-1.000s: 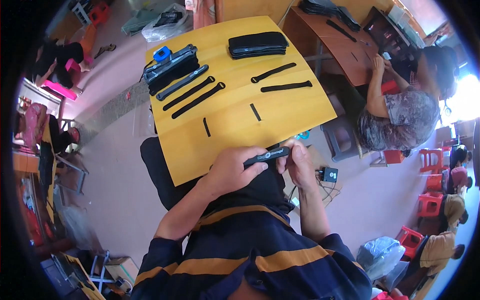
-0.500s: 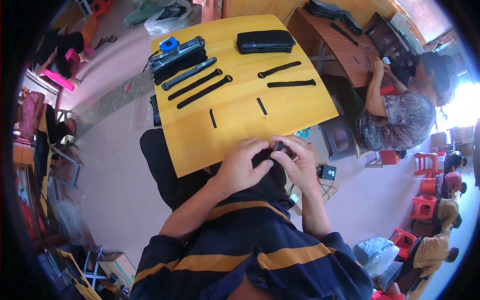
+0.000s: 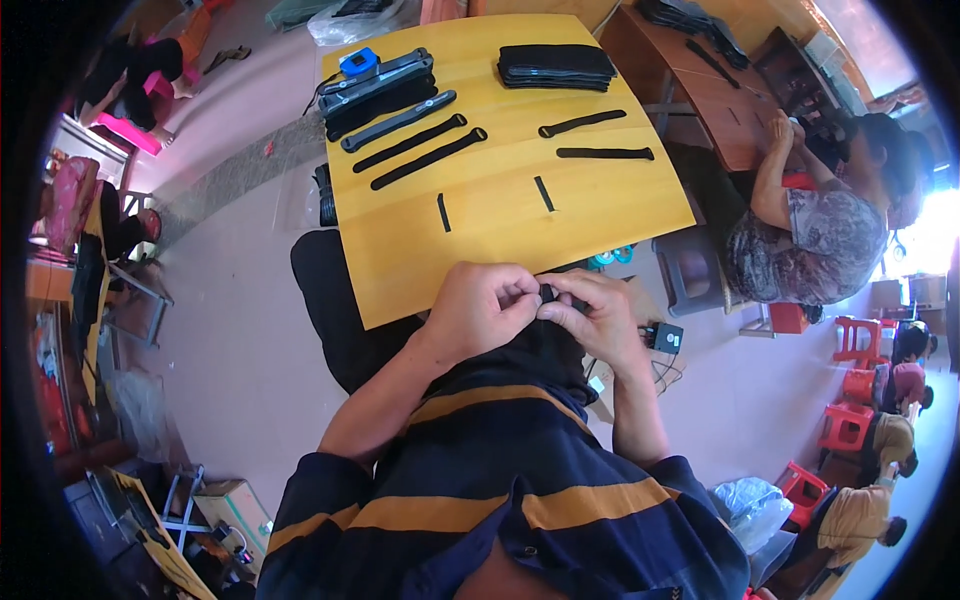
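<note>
Both hands meet just off the near edge of the yellow table (image 3: 400, 285). My left hand (image 3: 482, 308) is closed, thumb and fingertips pinching a black strap (image 3: 547, 293). My right hand (image 3: 592, 312) grips the same strap between thumb and forefinger; most of it is hidden by the fingers or lost against dark trousers. Beyond the hands lie two short black strips (image 3: 445, 212). Farther up, two black straps with end loops (image 3: 428, 160) lie on the left. Two more looped black straps (image 3: 600, 153) are on the right.
At the far left are grey-black bundles (image 3: 375, 90) with a blue device (image 3: 359, 63) on top. A stack of black straps (image 3: 556, 66) sits at the far right. A co-worker (image 3: 805, 235) sits at a brown table (image 3: 690, 85). A grey stool (image 3: 690, 272) stands beside my table.
My left fingertips have come closer to my right ones, and the left fingers are more curled. The black strap between them shows less. The view has shifted slightly.
</note>
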{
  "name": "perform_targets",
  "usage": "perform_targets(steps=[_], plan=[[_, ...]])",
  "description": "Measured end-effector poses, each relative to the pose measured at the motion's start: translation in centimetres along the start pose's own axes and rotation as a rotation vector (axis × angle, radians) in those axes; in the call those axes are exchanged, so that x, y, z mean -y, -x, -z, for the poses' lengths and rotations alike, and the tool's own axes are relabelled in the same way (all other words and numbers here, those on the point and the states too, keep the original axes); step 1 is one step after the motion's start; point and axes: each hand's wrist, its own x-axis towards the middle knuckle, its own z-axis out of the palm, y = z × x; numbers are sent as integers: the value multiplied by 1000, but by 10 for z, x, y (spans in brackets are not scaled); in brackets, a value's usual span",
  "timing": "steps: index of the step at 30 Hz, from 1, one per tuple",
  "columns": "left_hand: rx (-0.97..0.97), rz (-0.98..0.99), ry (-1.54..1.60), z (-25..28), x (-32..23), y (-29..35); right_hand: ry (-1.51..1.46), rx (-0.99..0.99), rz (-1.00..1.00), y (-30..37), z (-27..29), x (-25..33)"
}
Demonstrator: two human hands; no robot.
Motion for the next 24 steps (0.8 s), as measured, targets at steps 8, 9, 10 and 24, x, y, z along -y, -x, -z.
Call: perform_targets(steps=[8, 9, 10, 24], plan=[[4, 18, 4, 2, 3, 4, 82, 52, 26, -1, -2, 1], [3, 19, 5, 2, 3, 4, 100, 60, 28, -1, -2, 1], [-2, 16, -15, 1, 3, 4, 100, 62, 28, -1, -2, 3], [149, 93, 36, 13, 3, 1, 131, 34, 128, -2, -3, -3]])
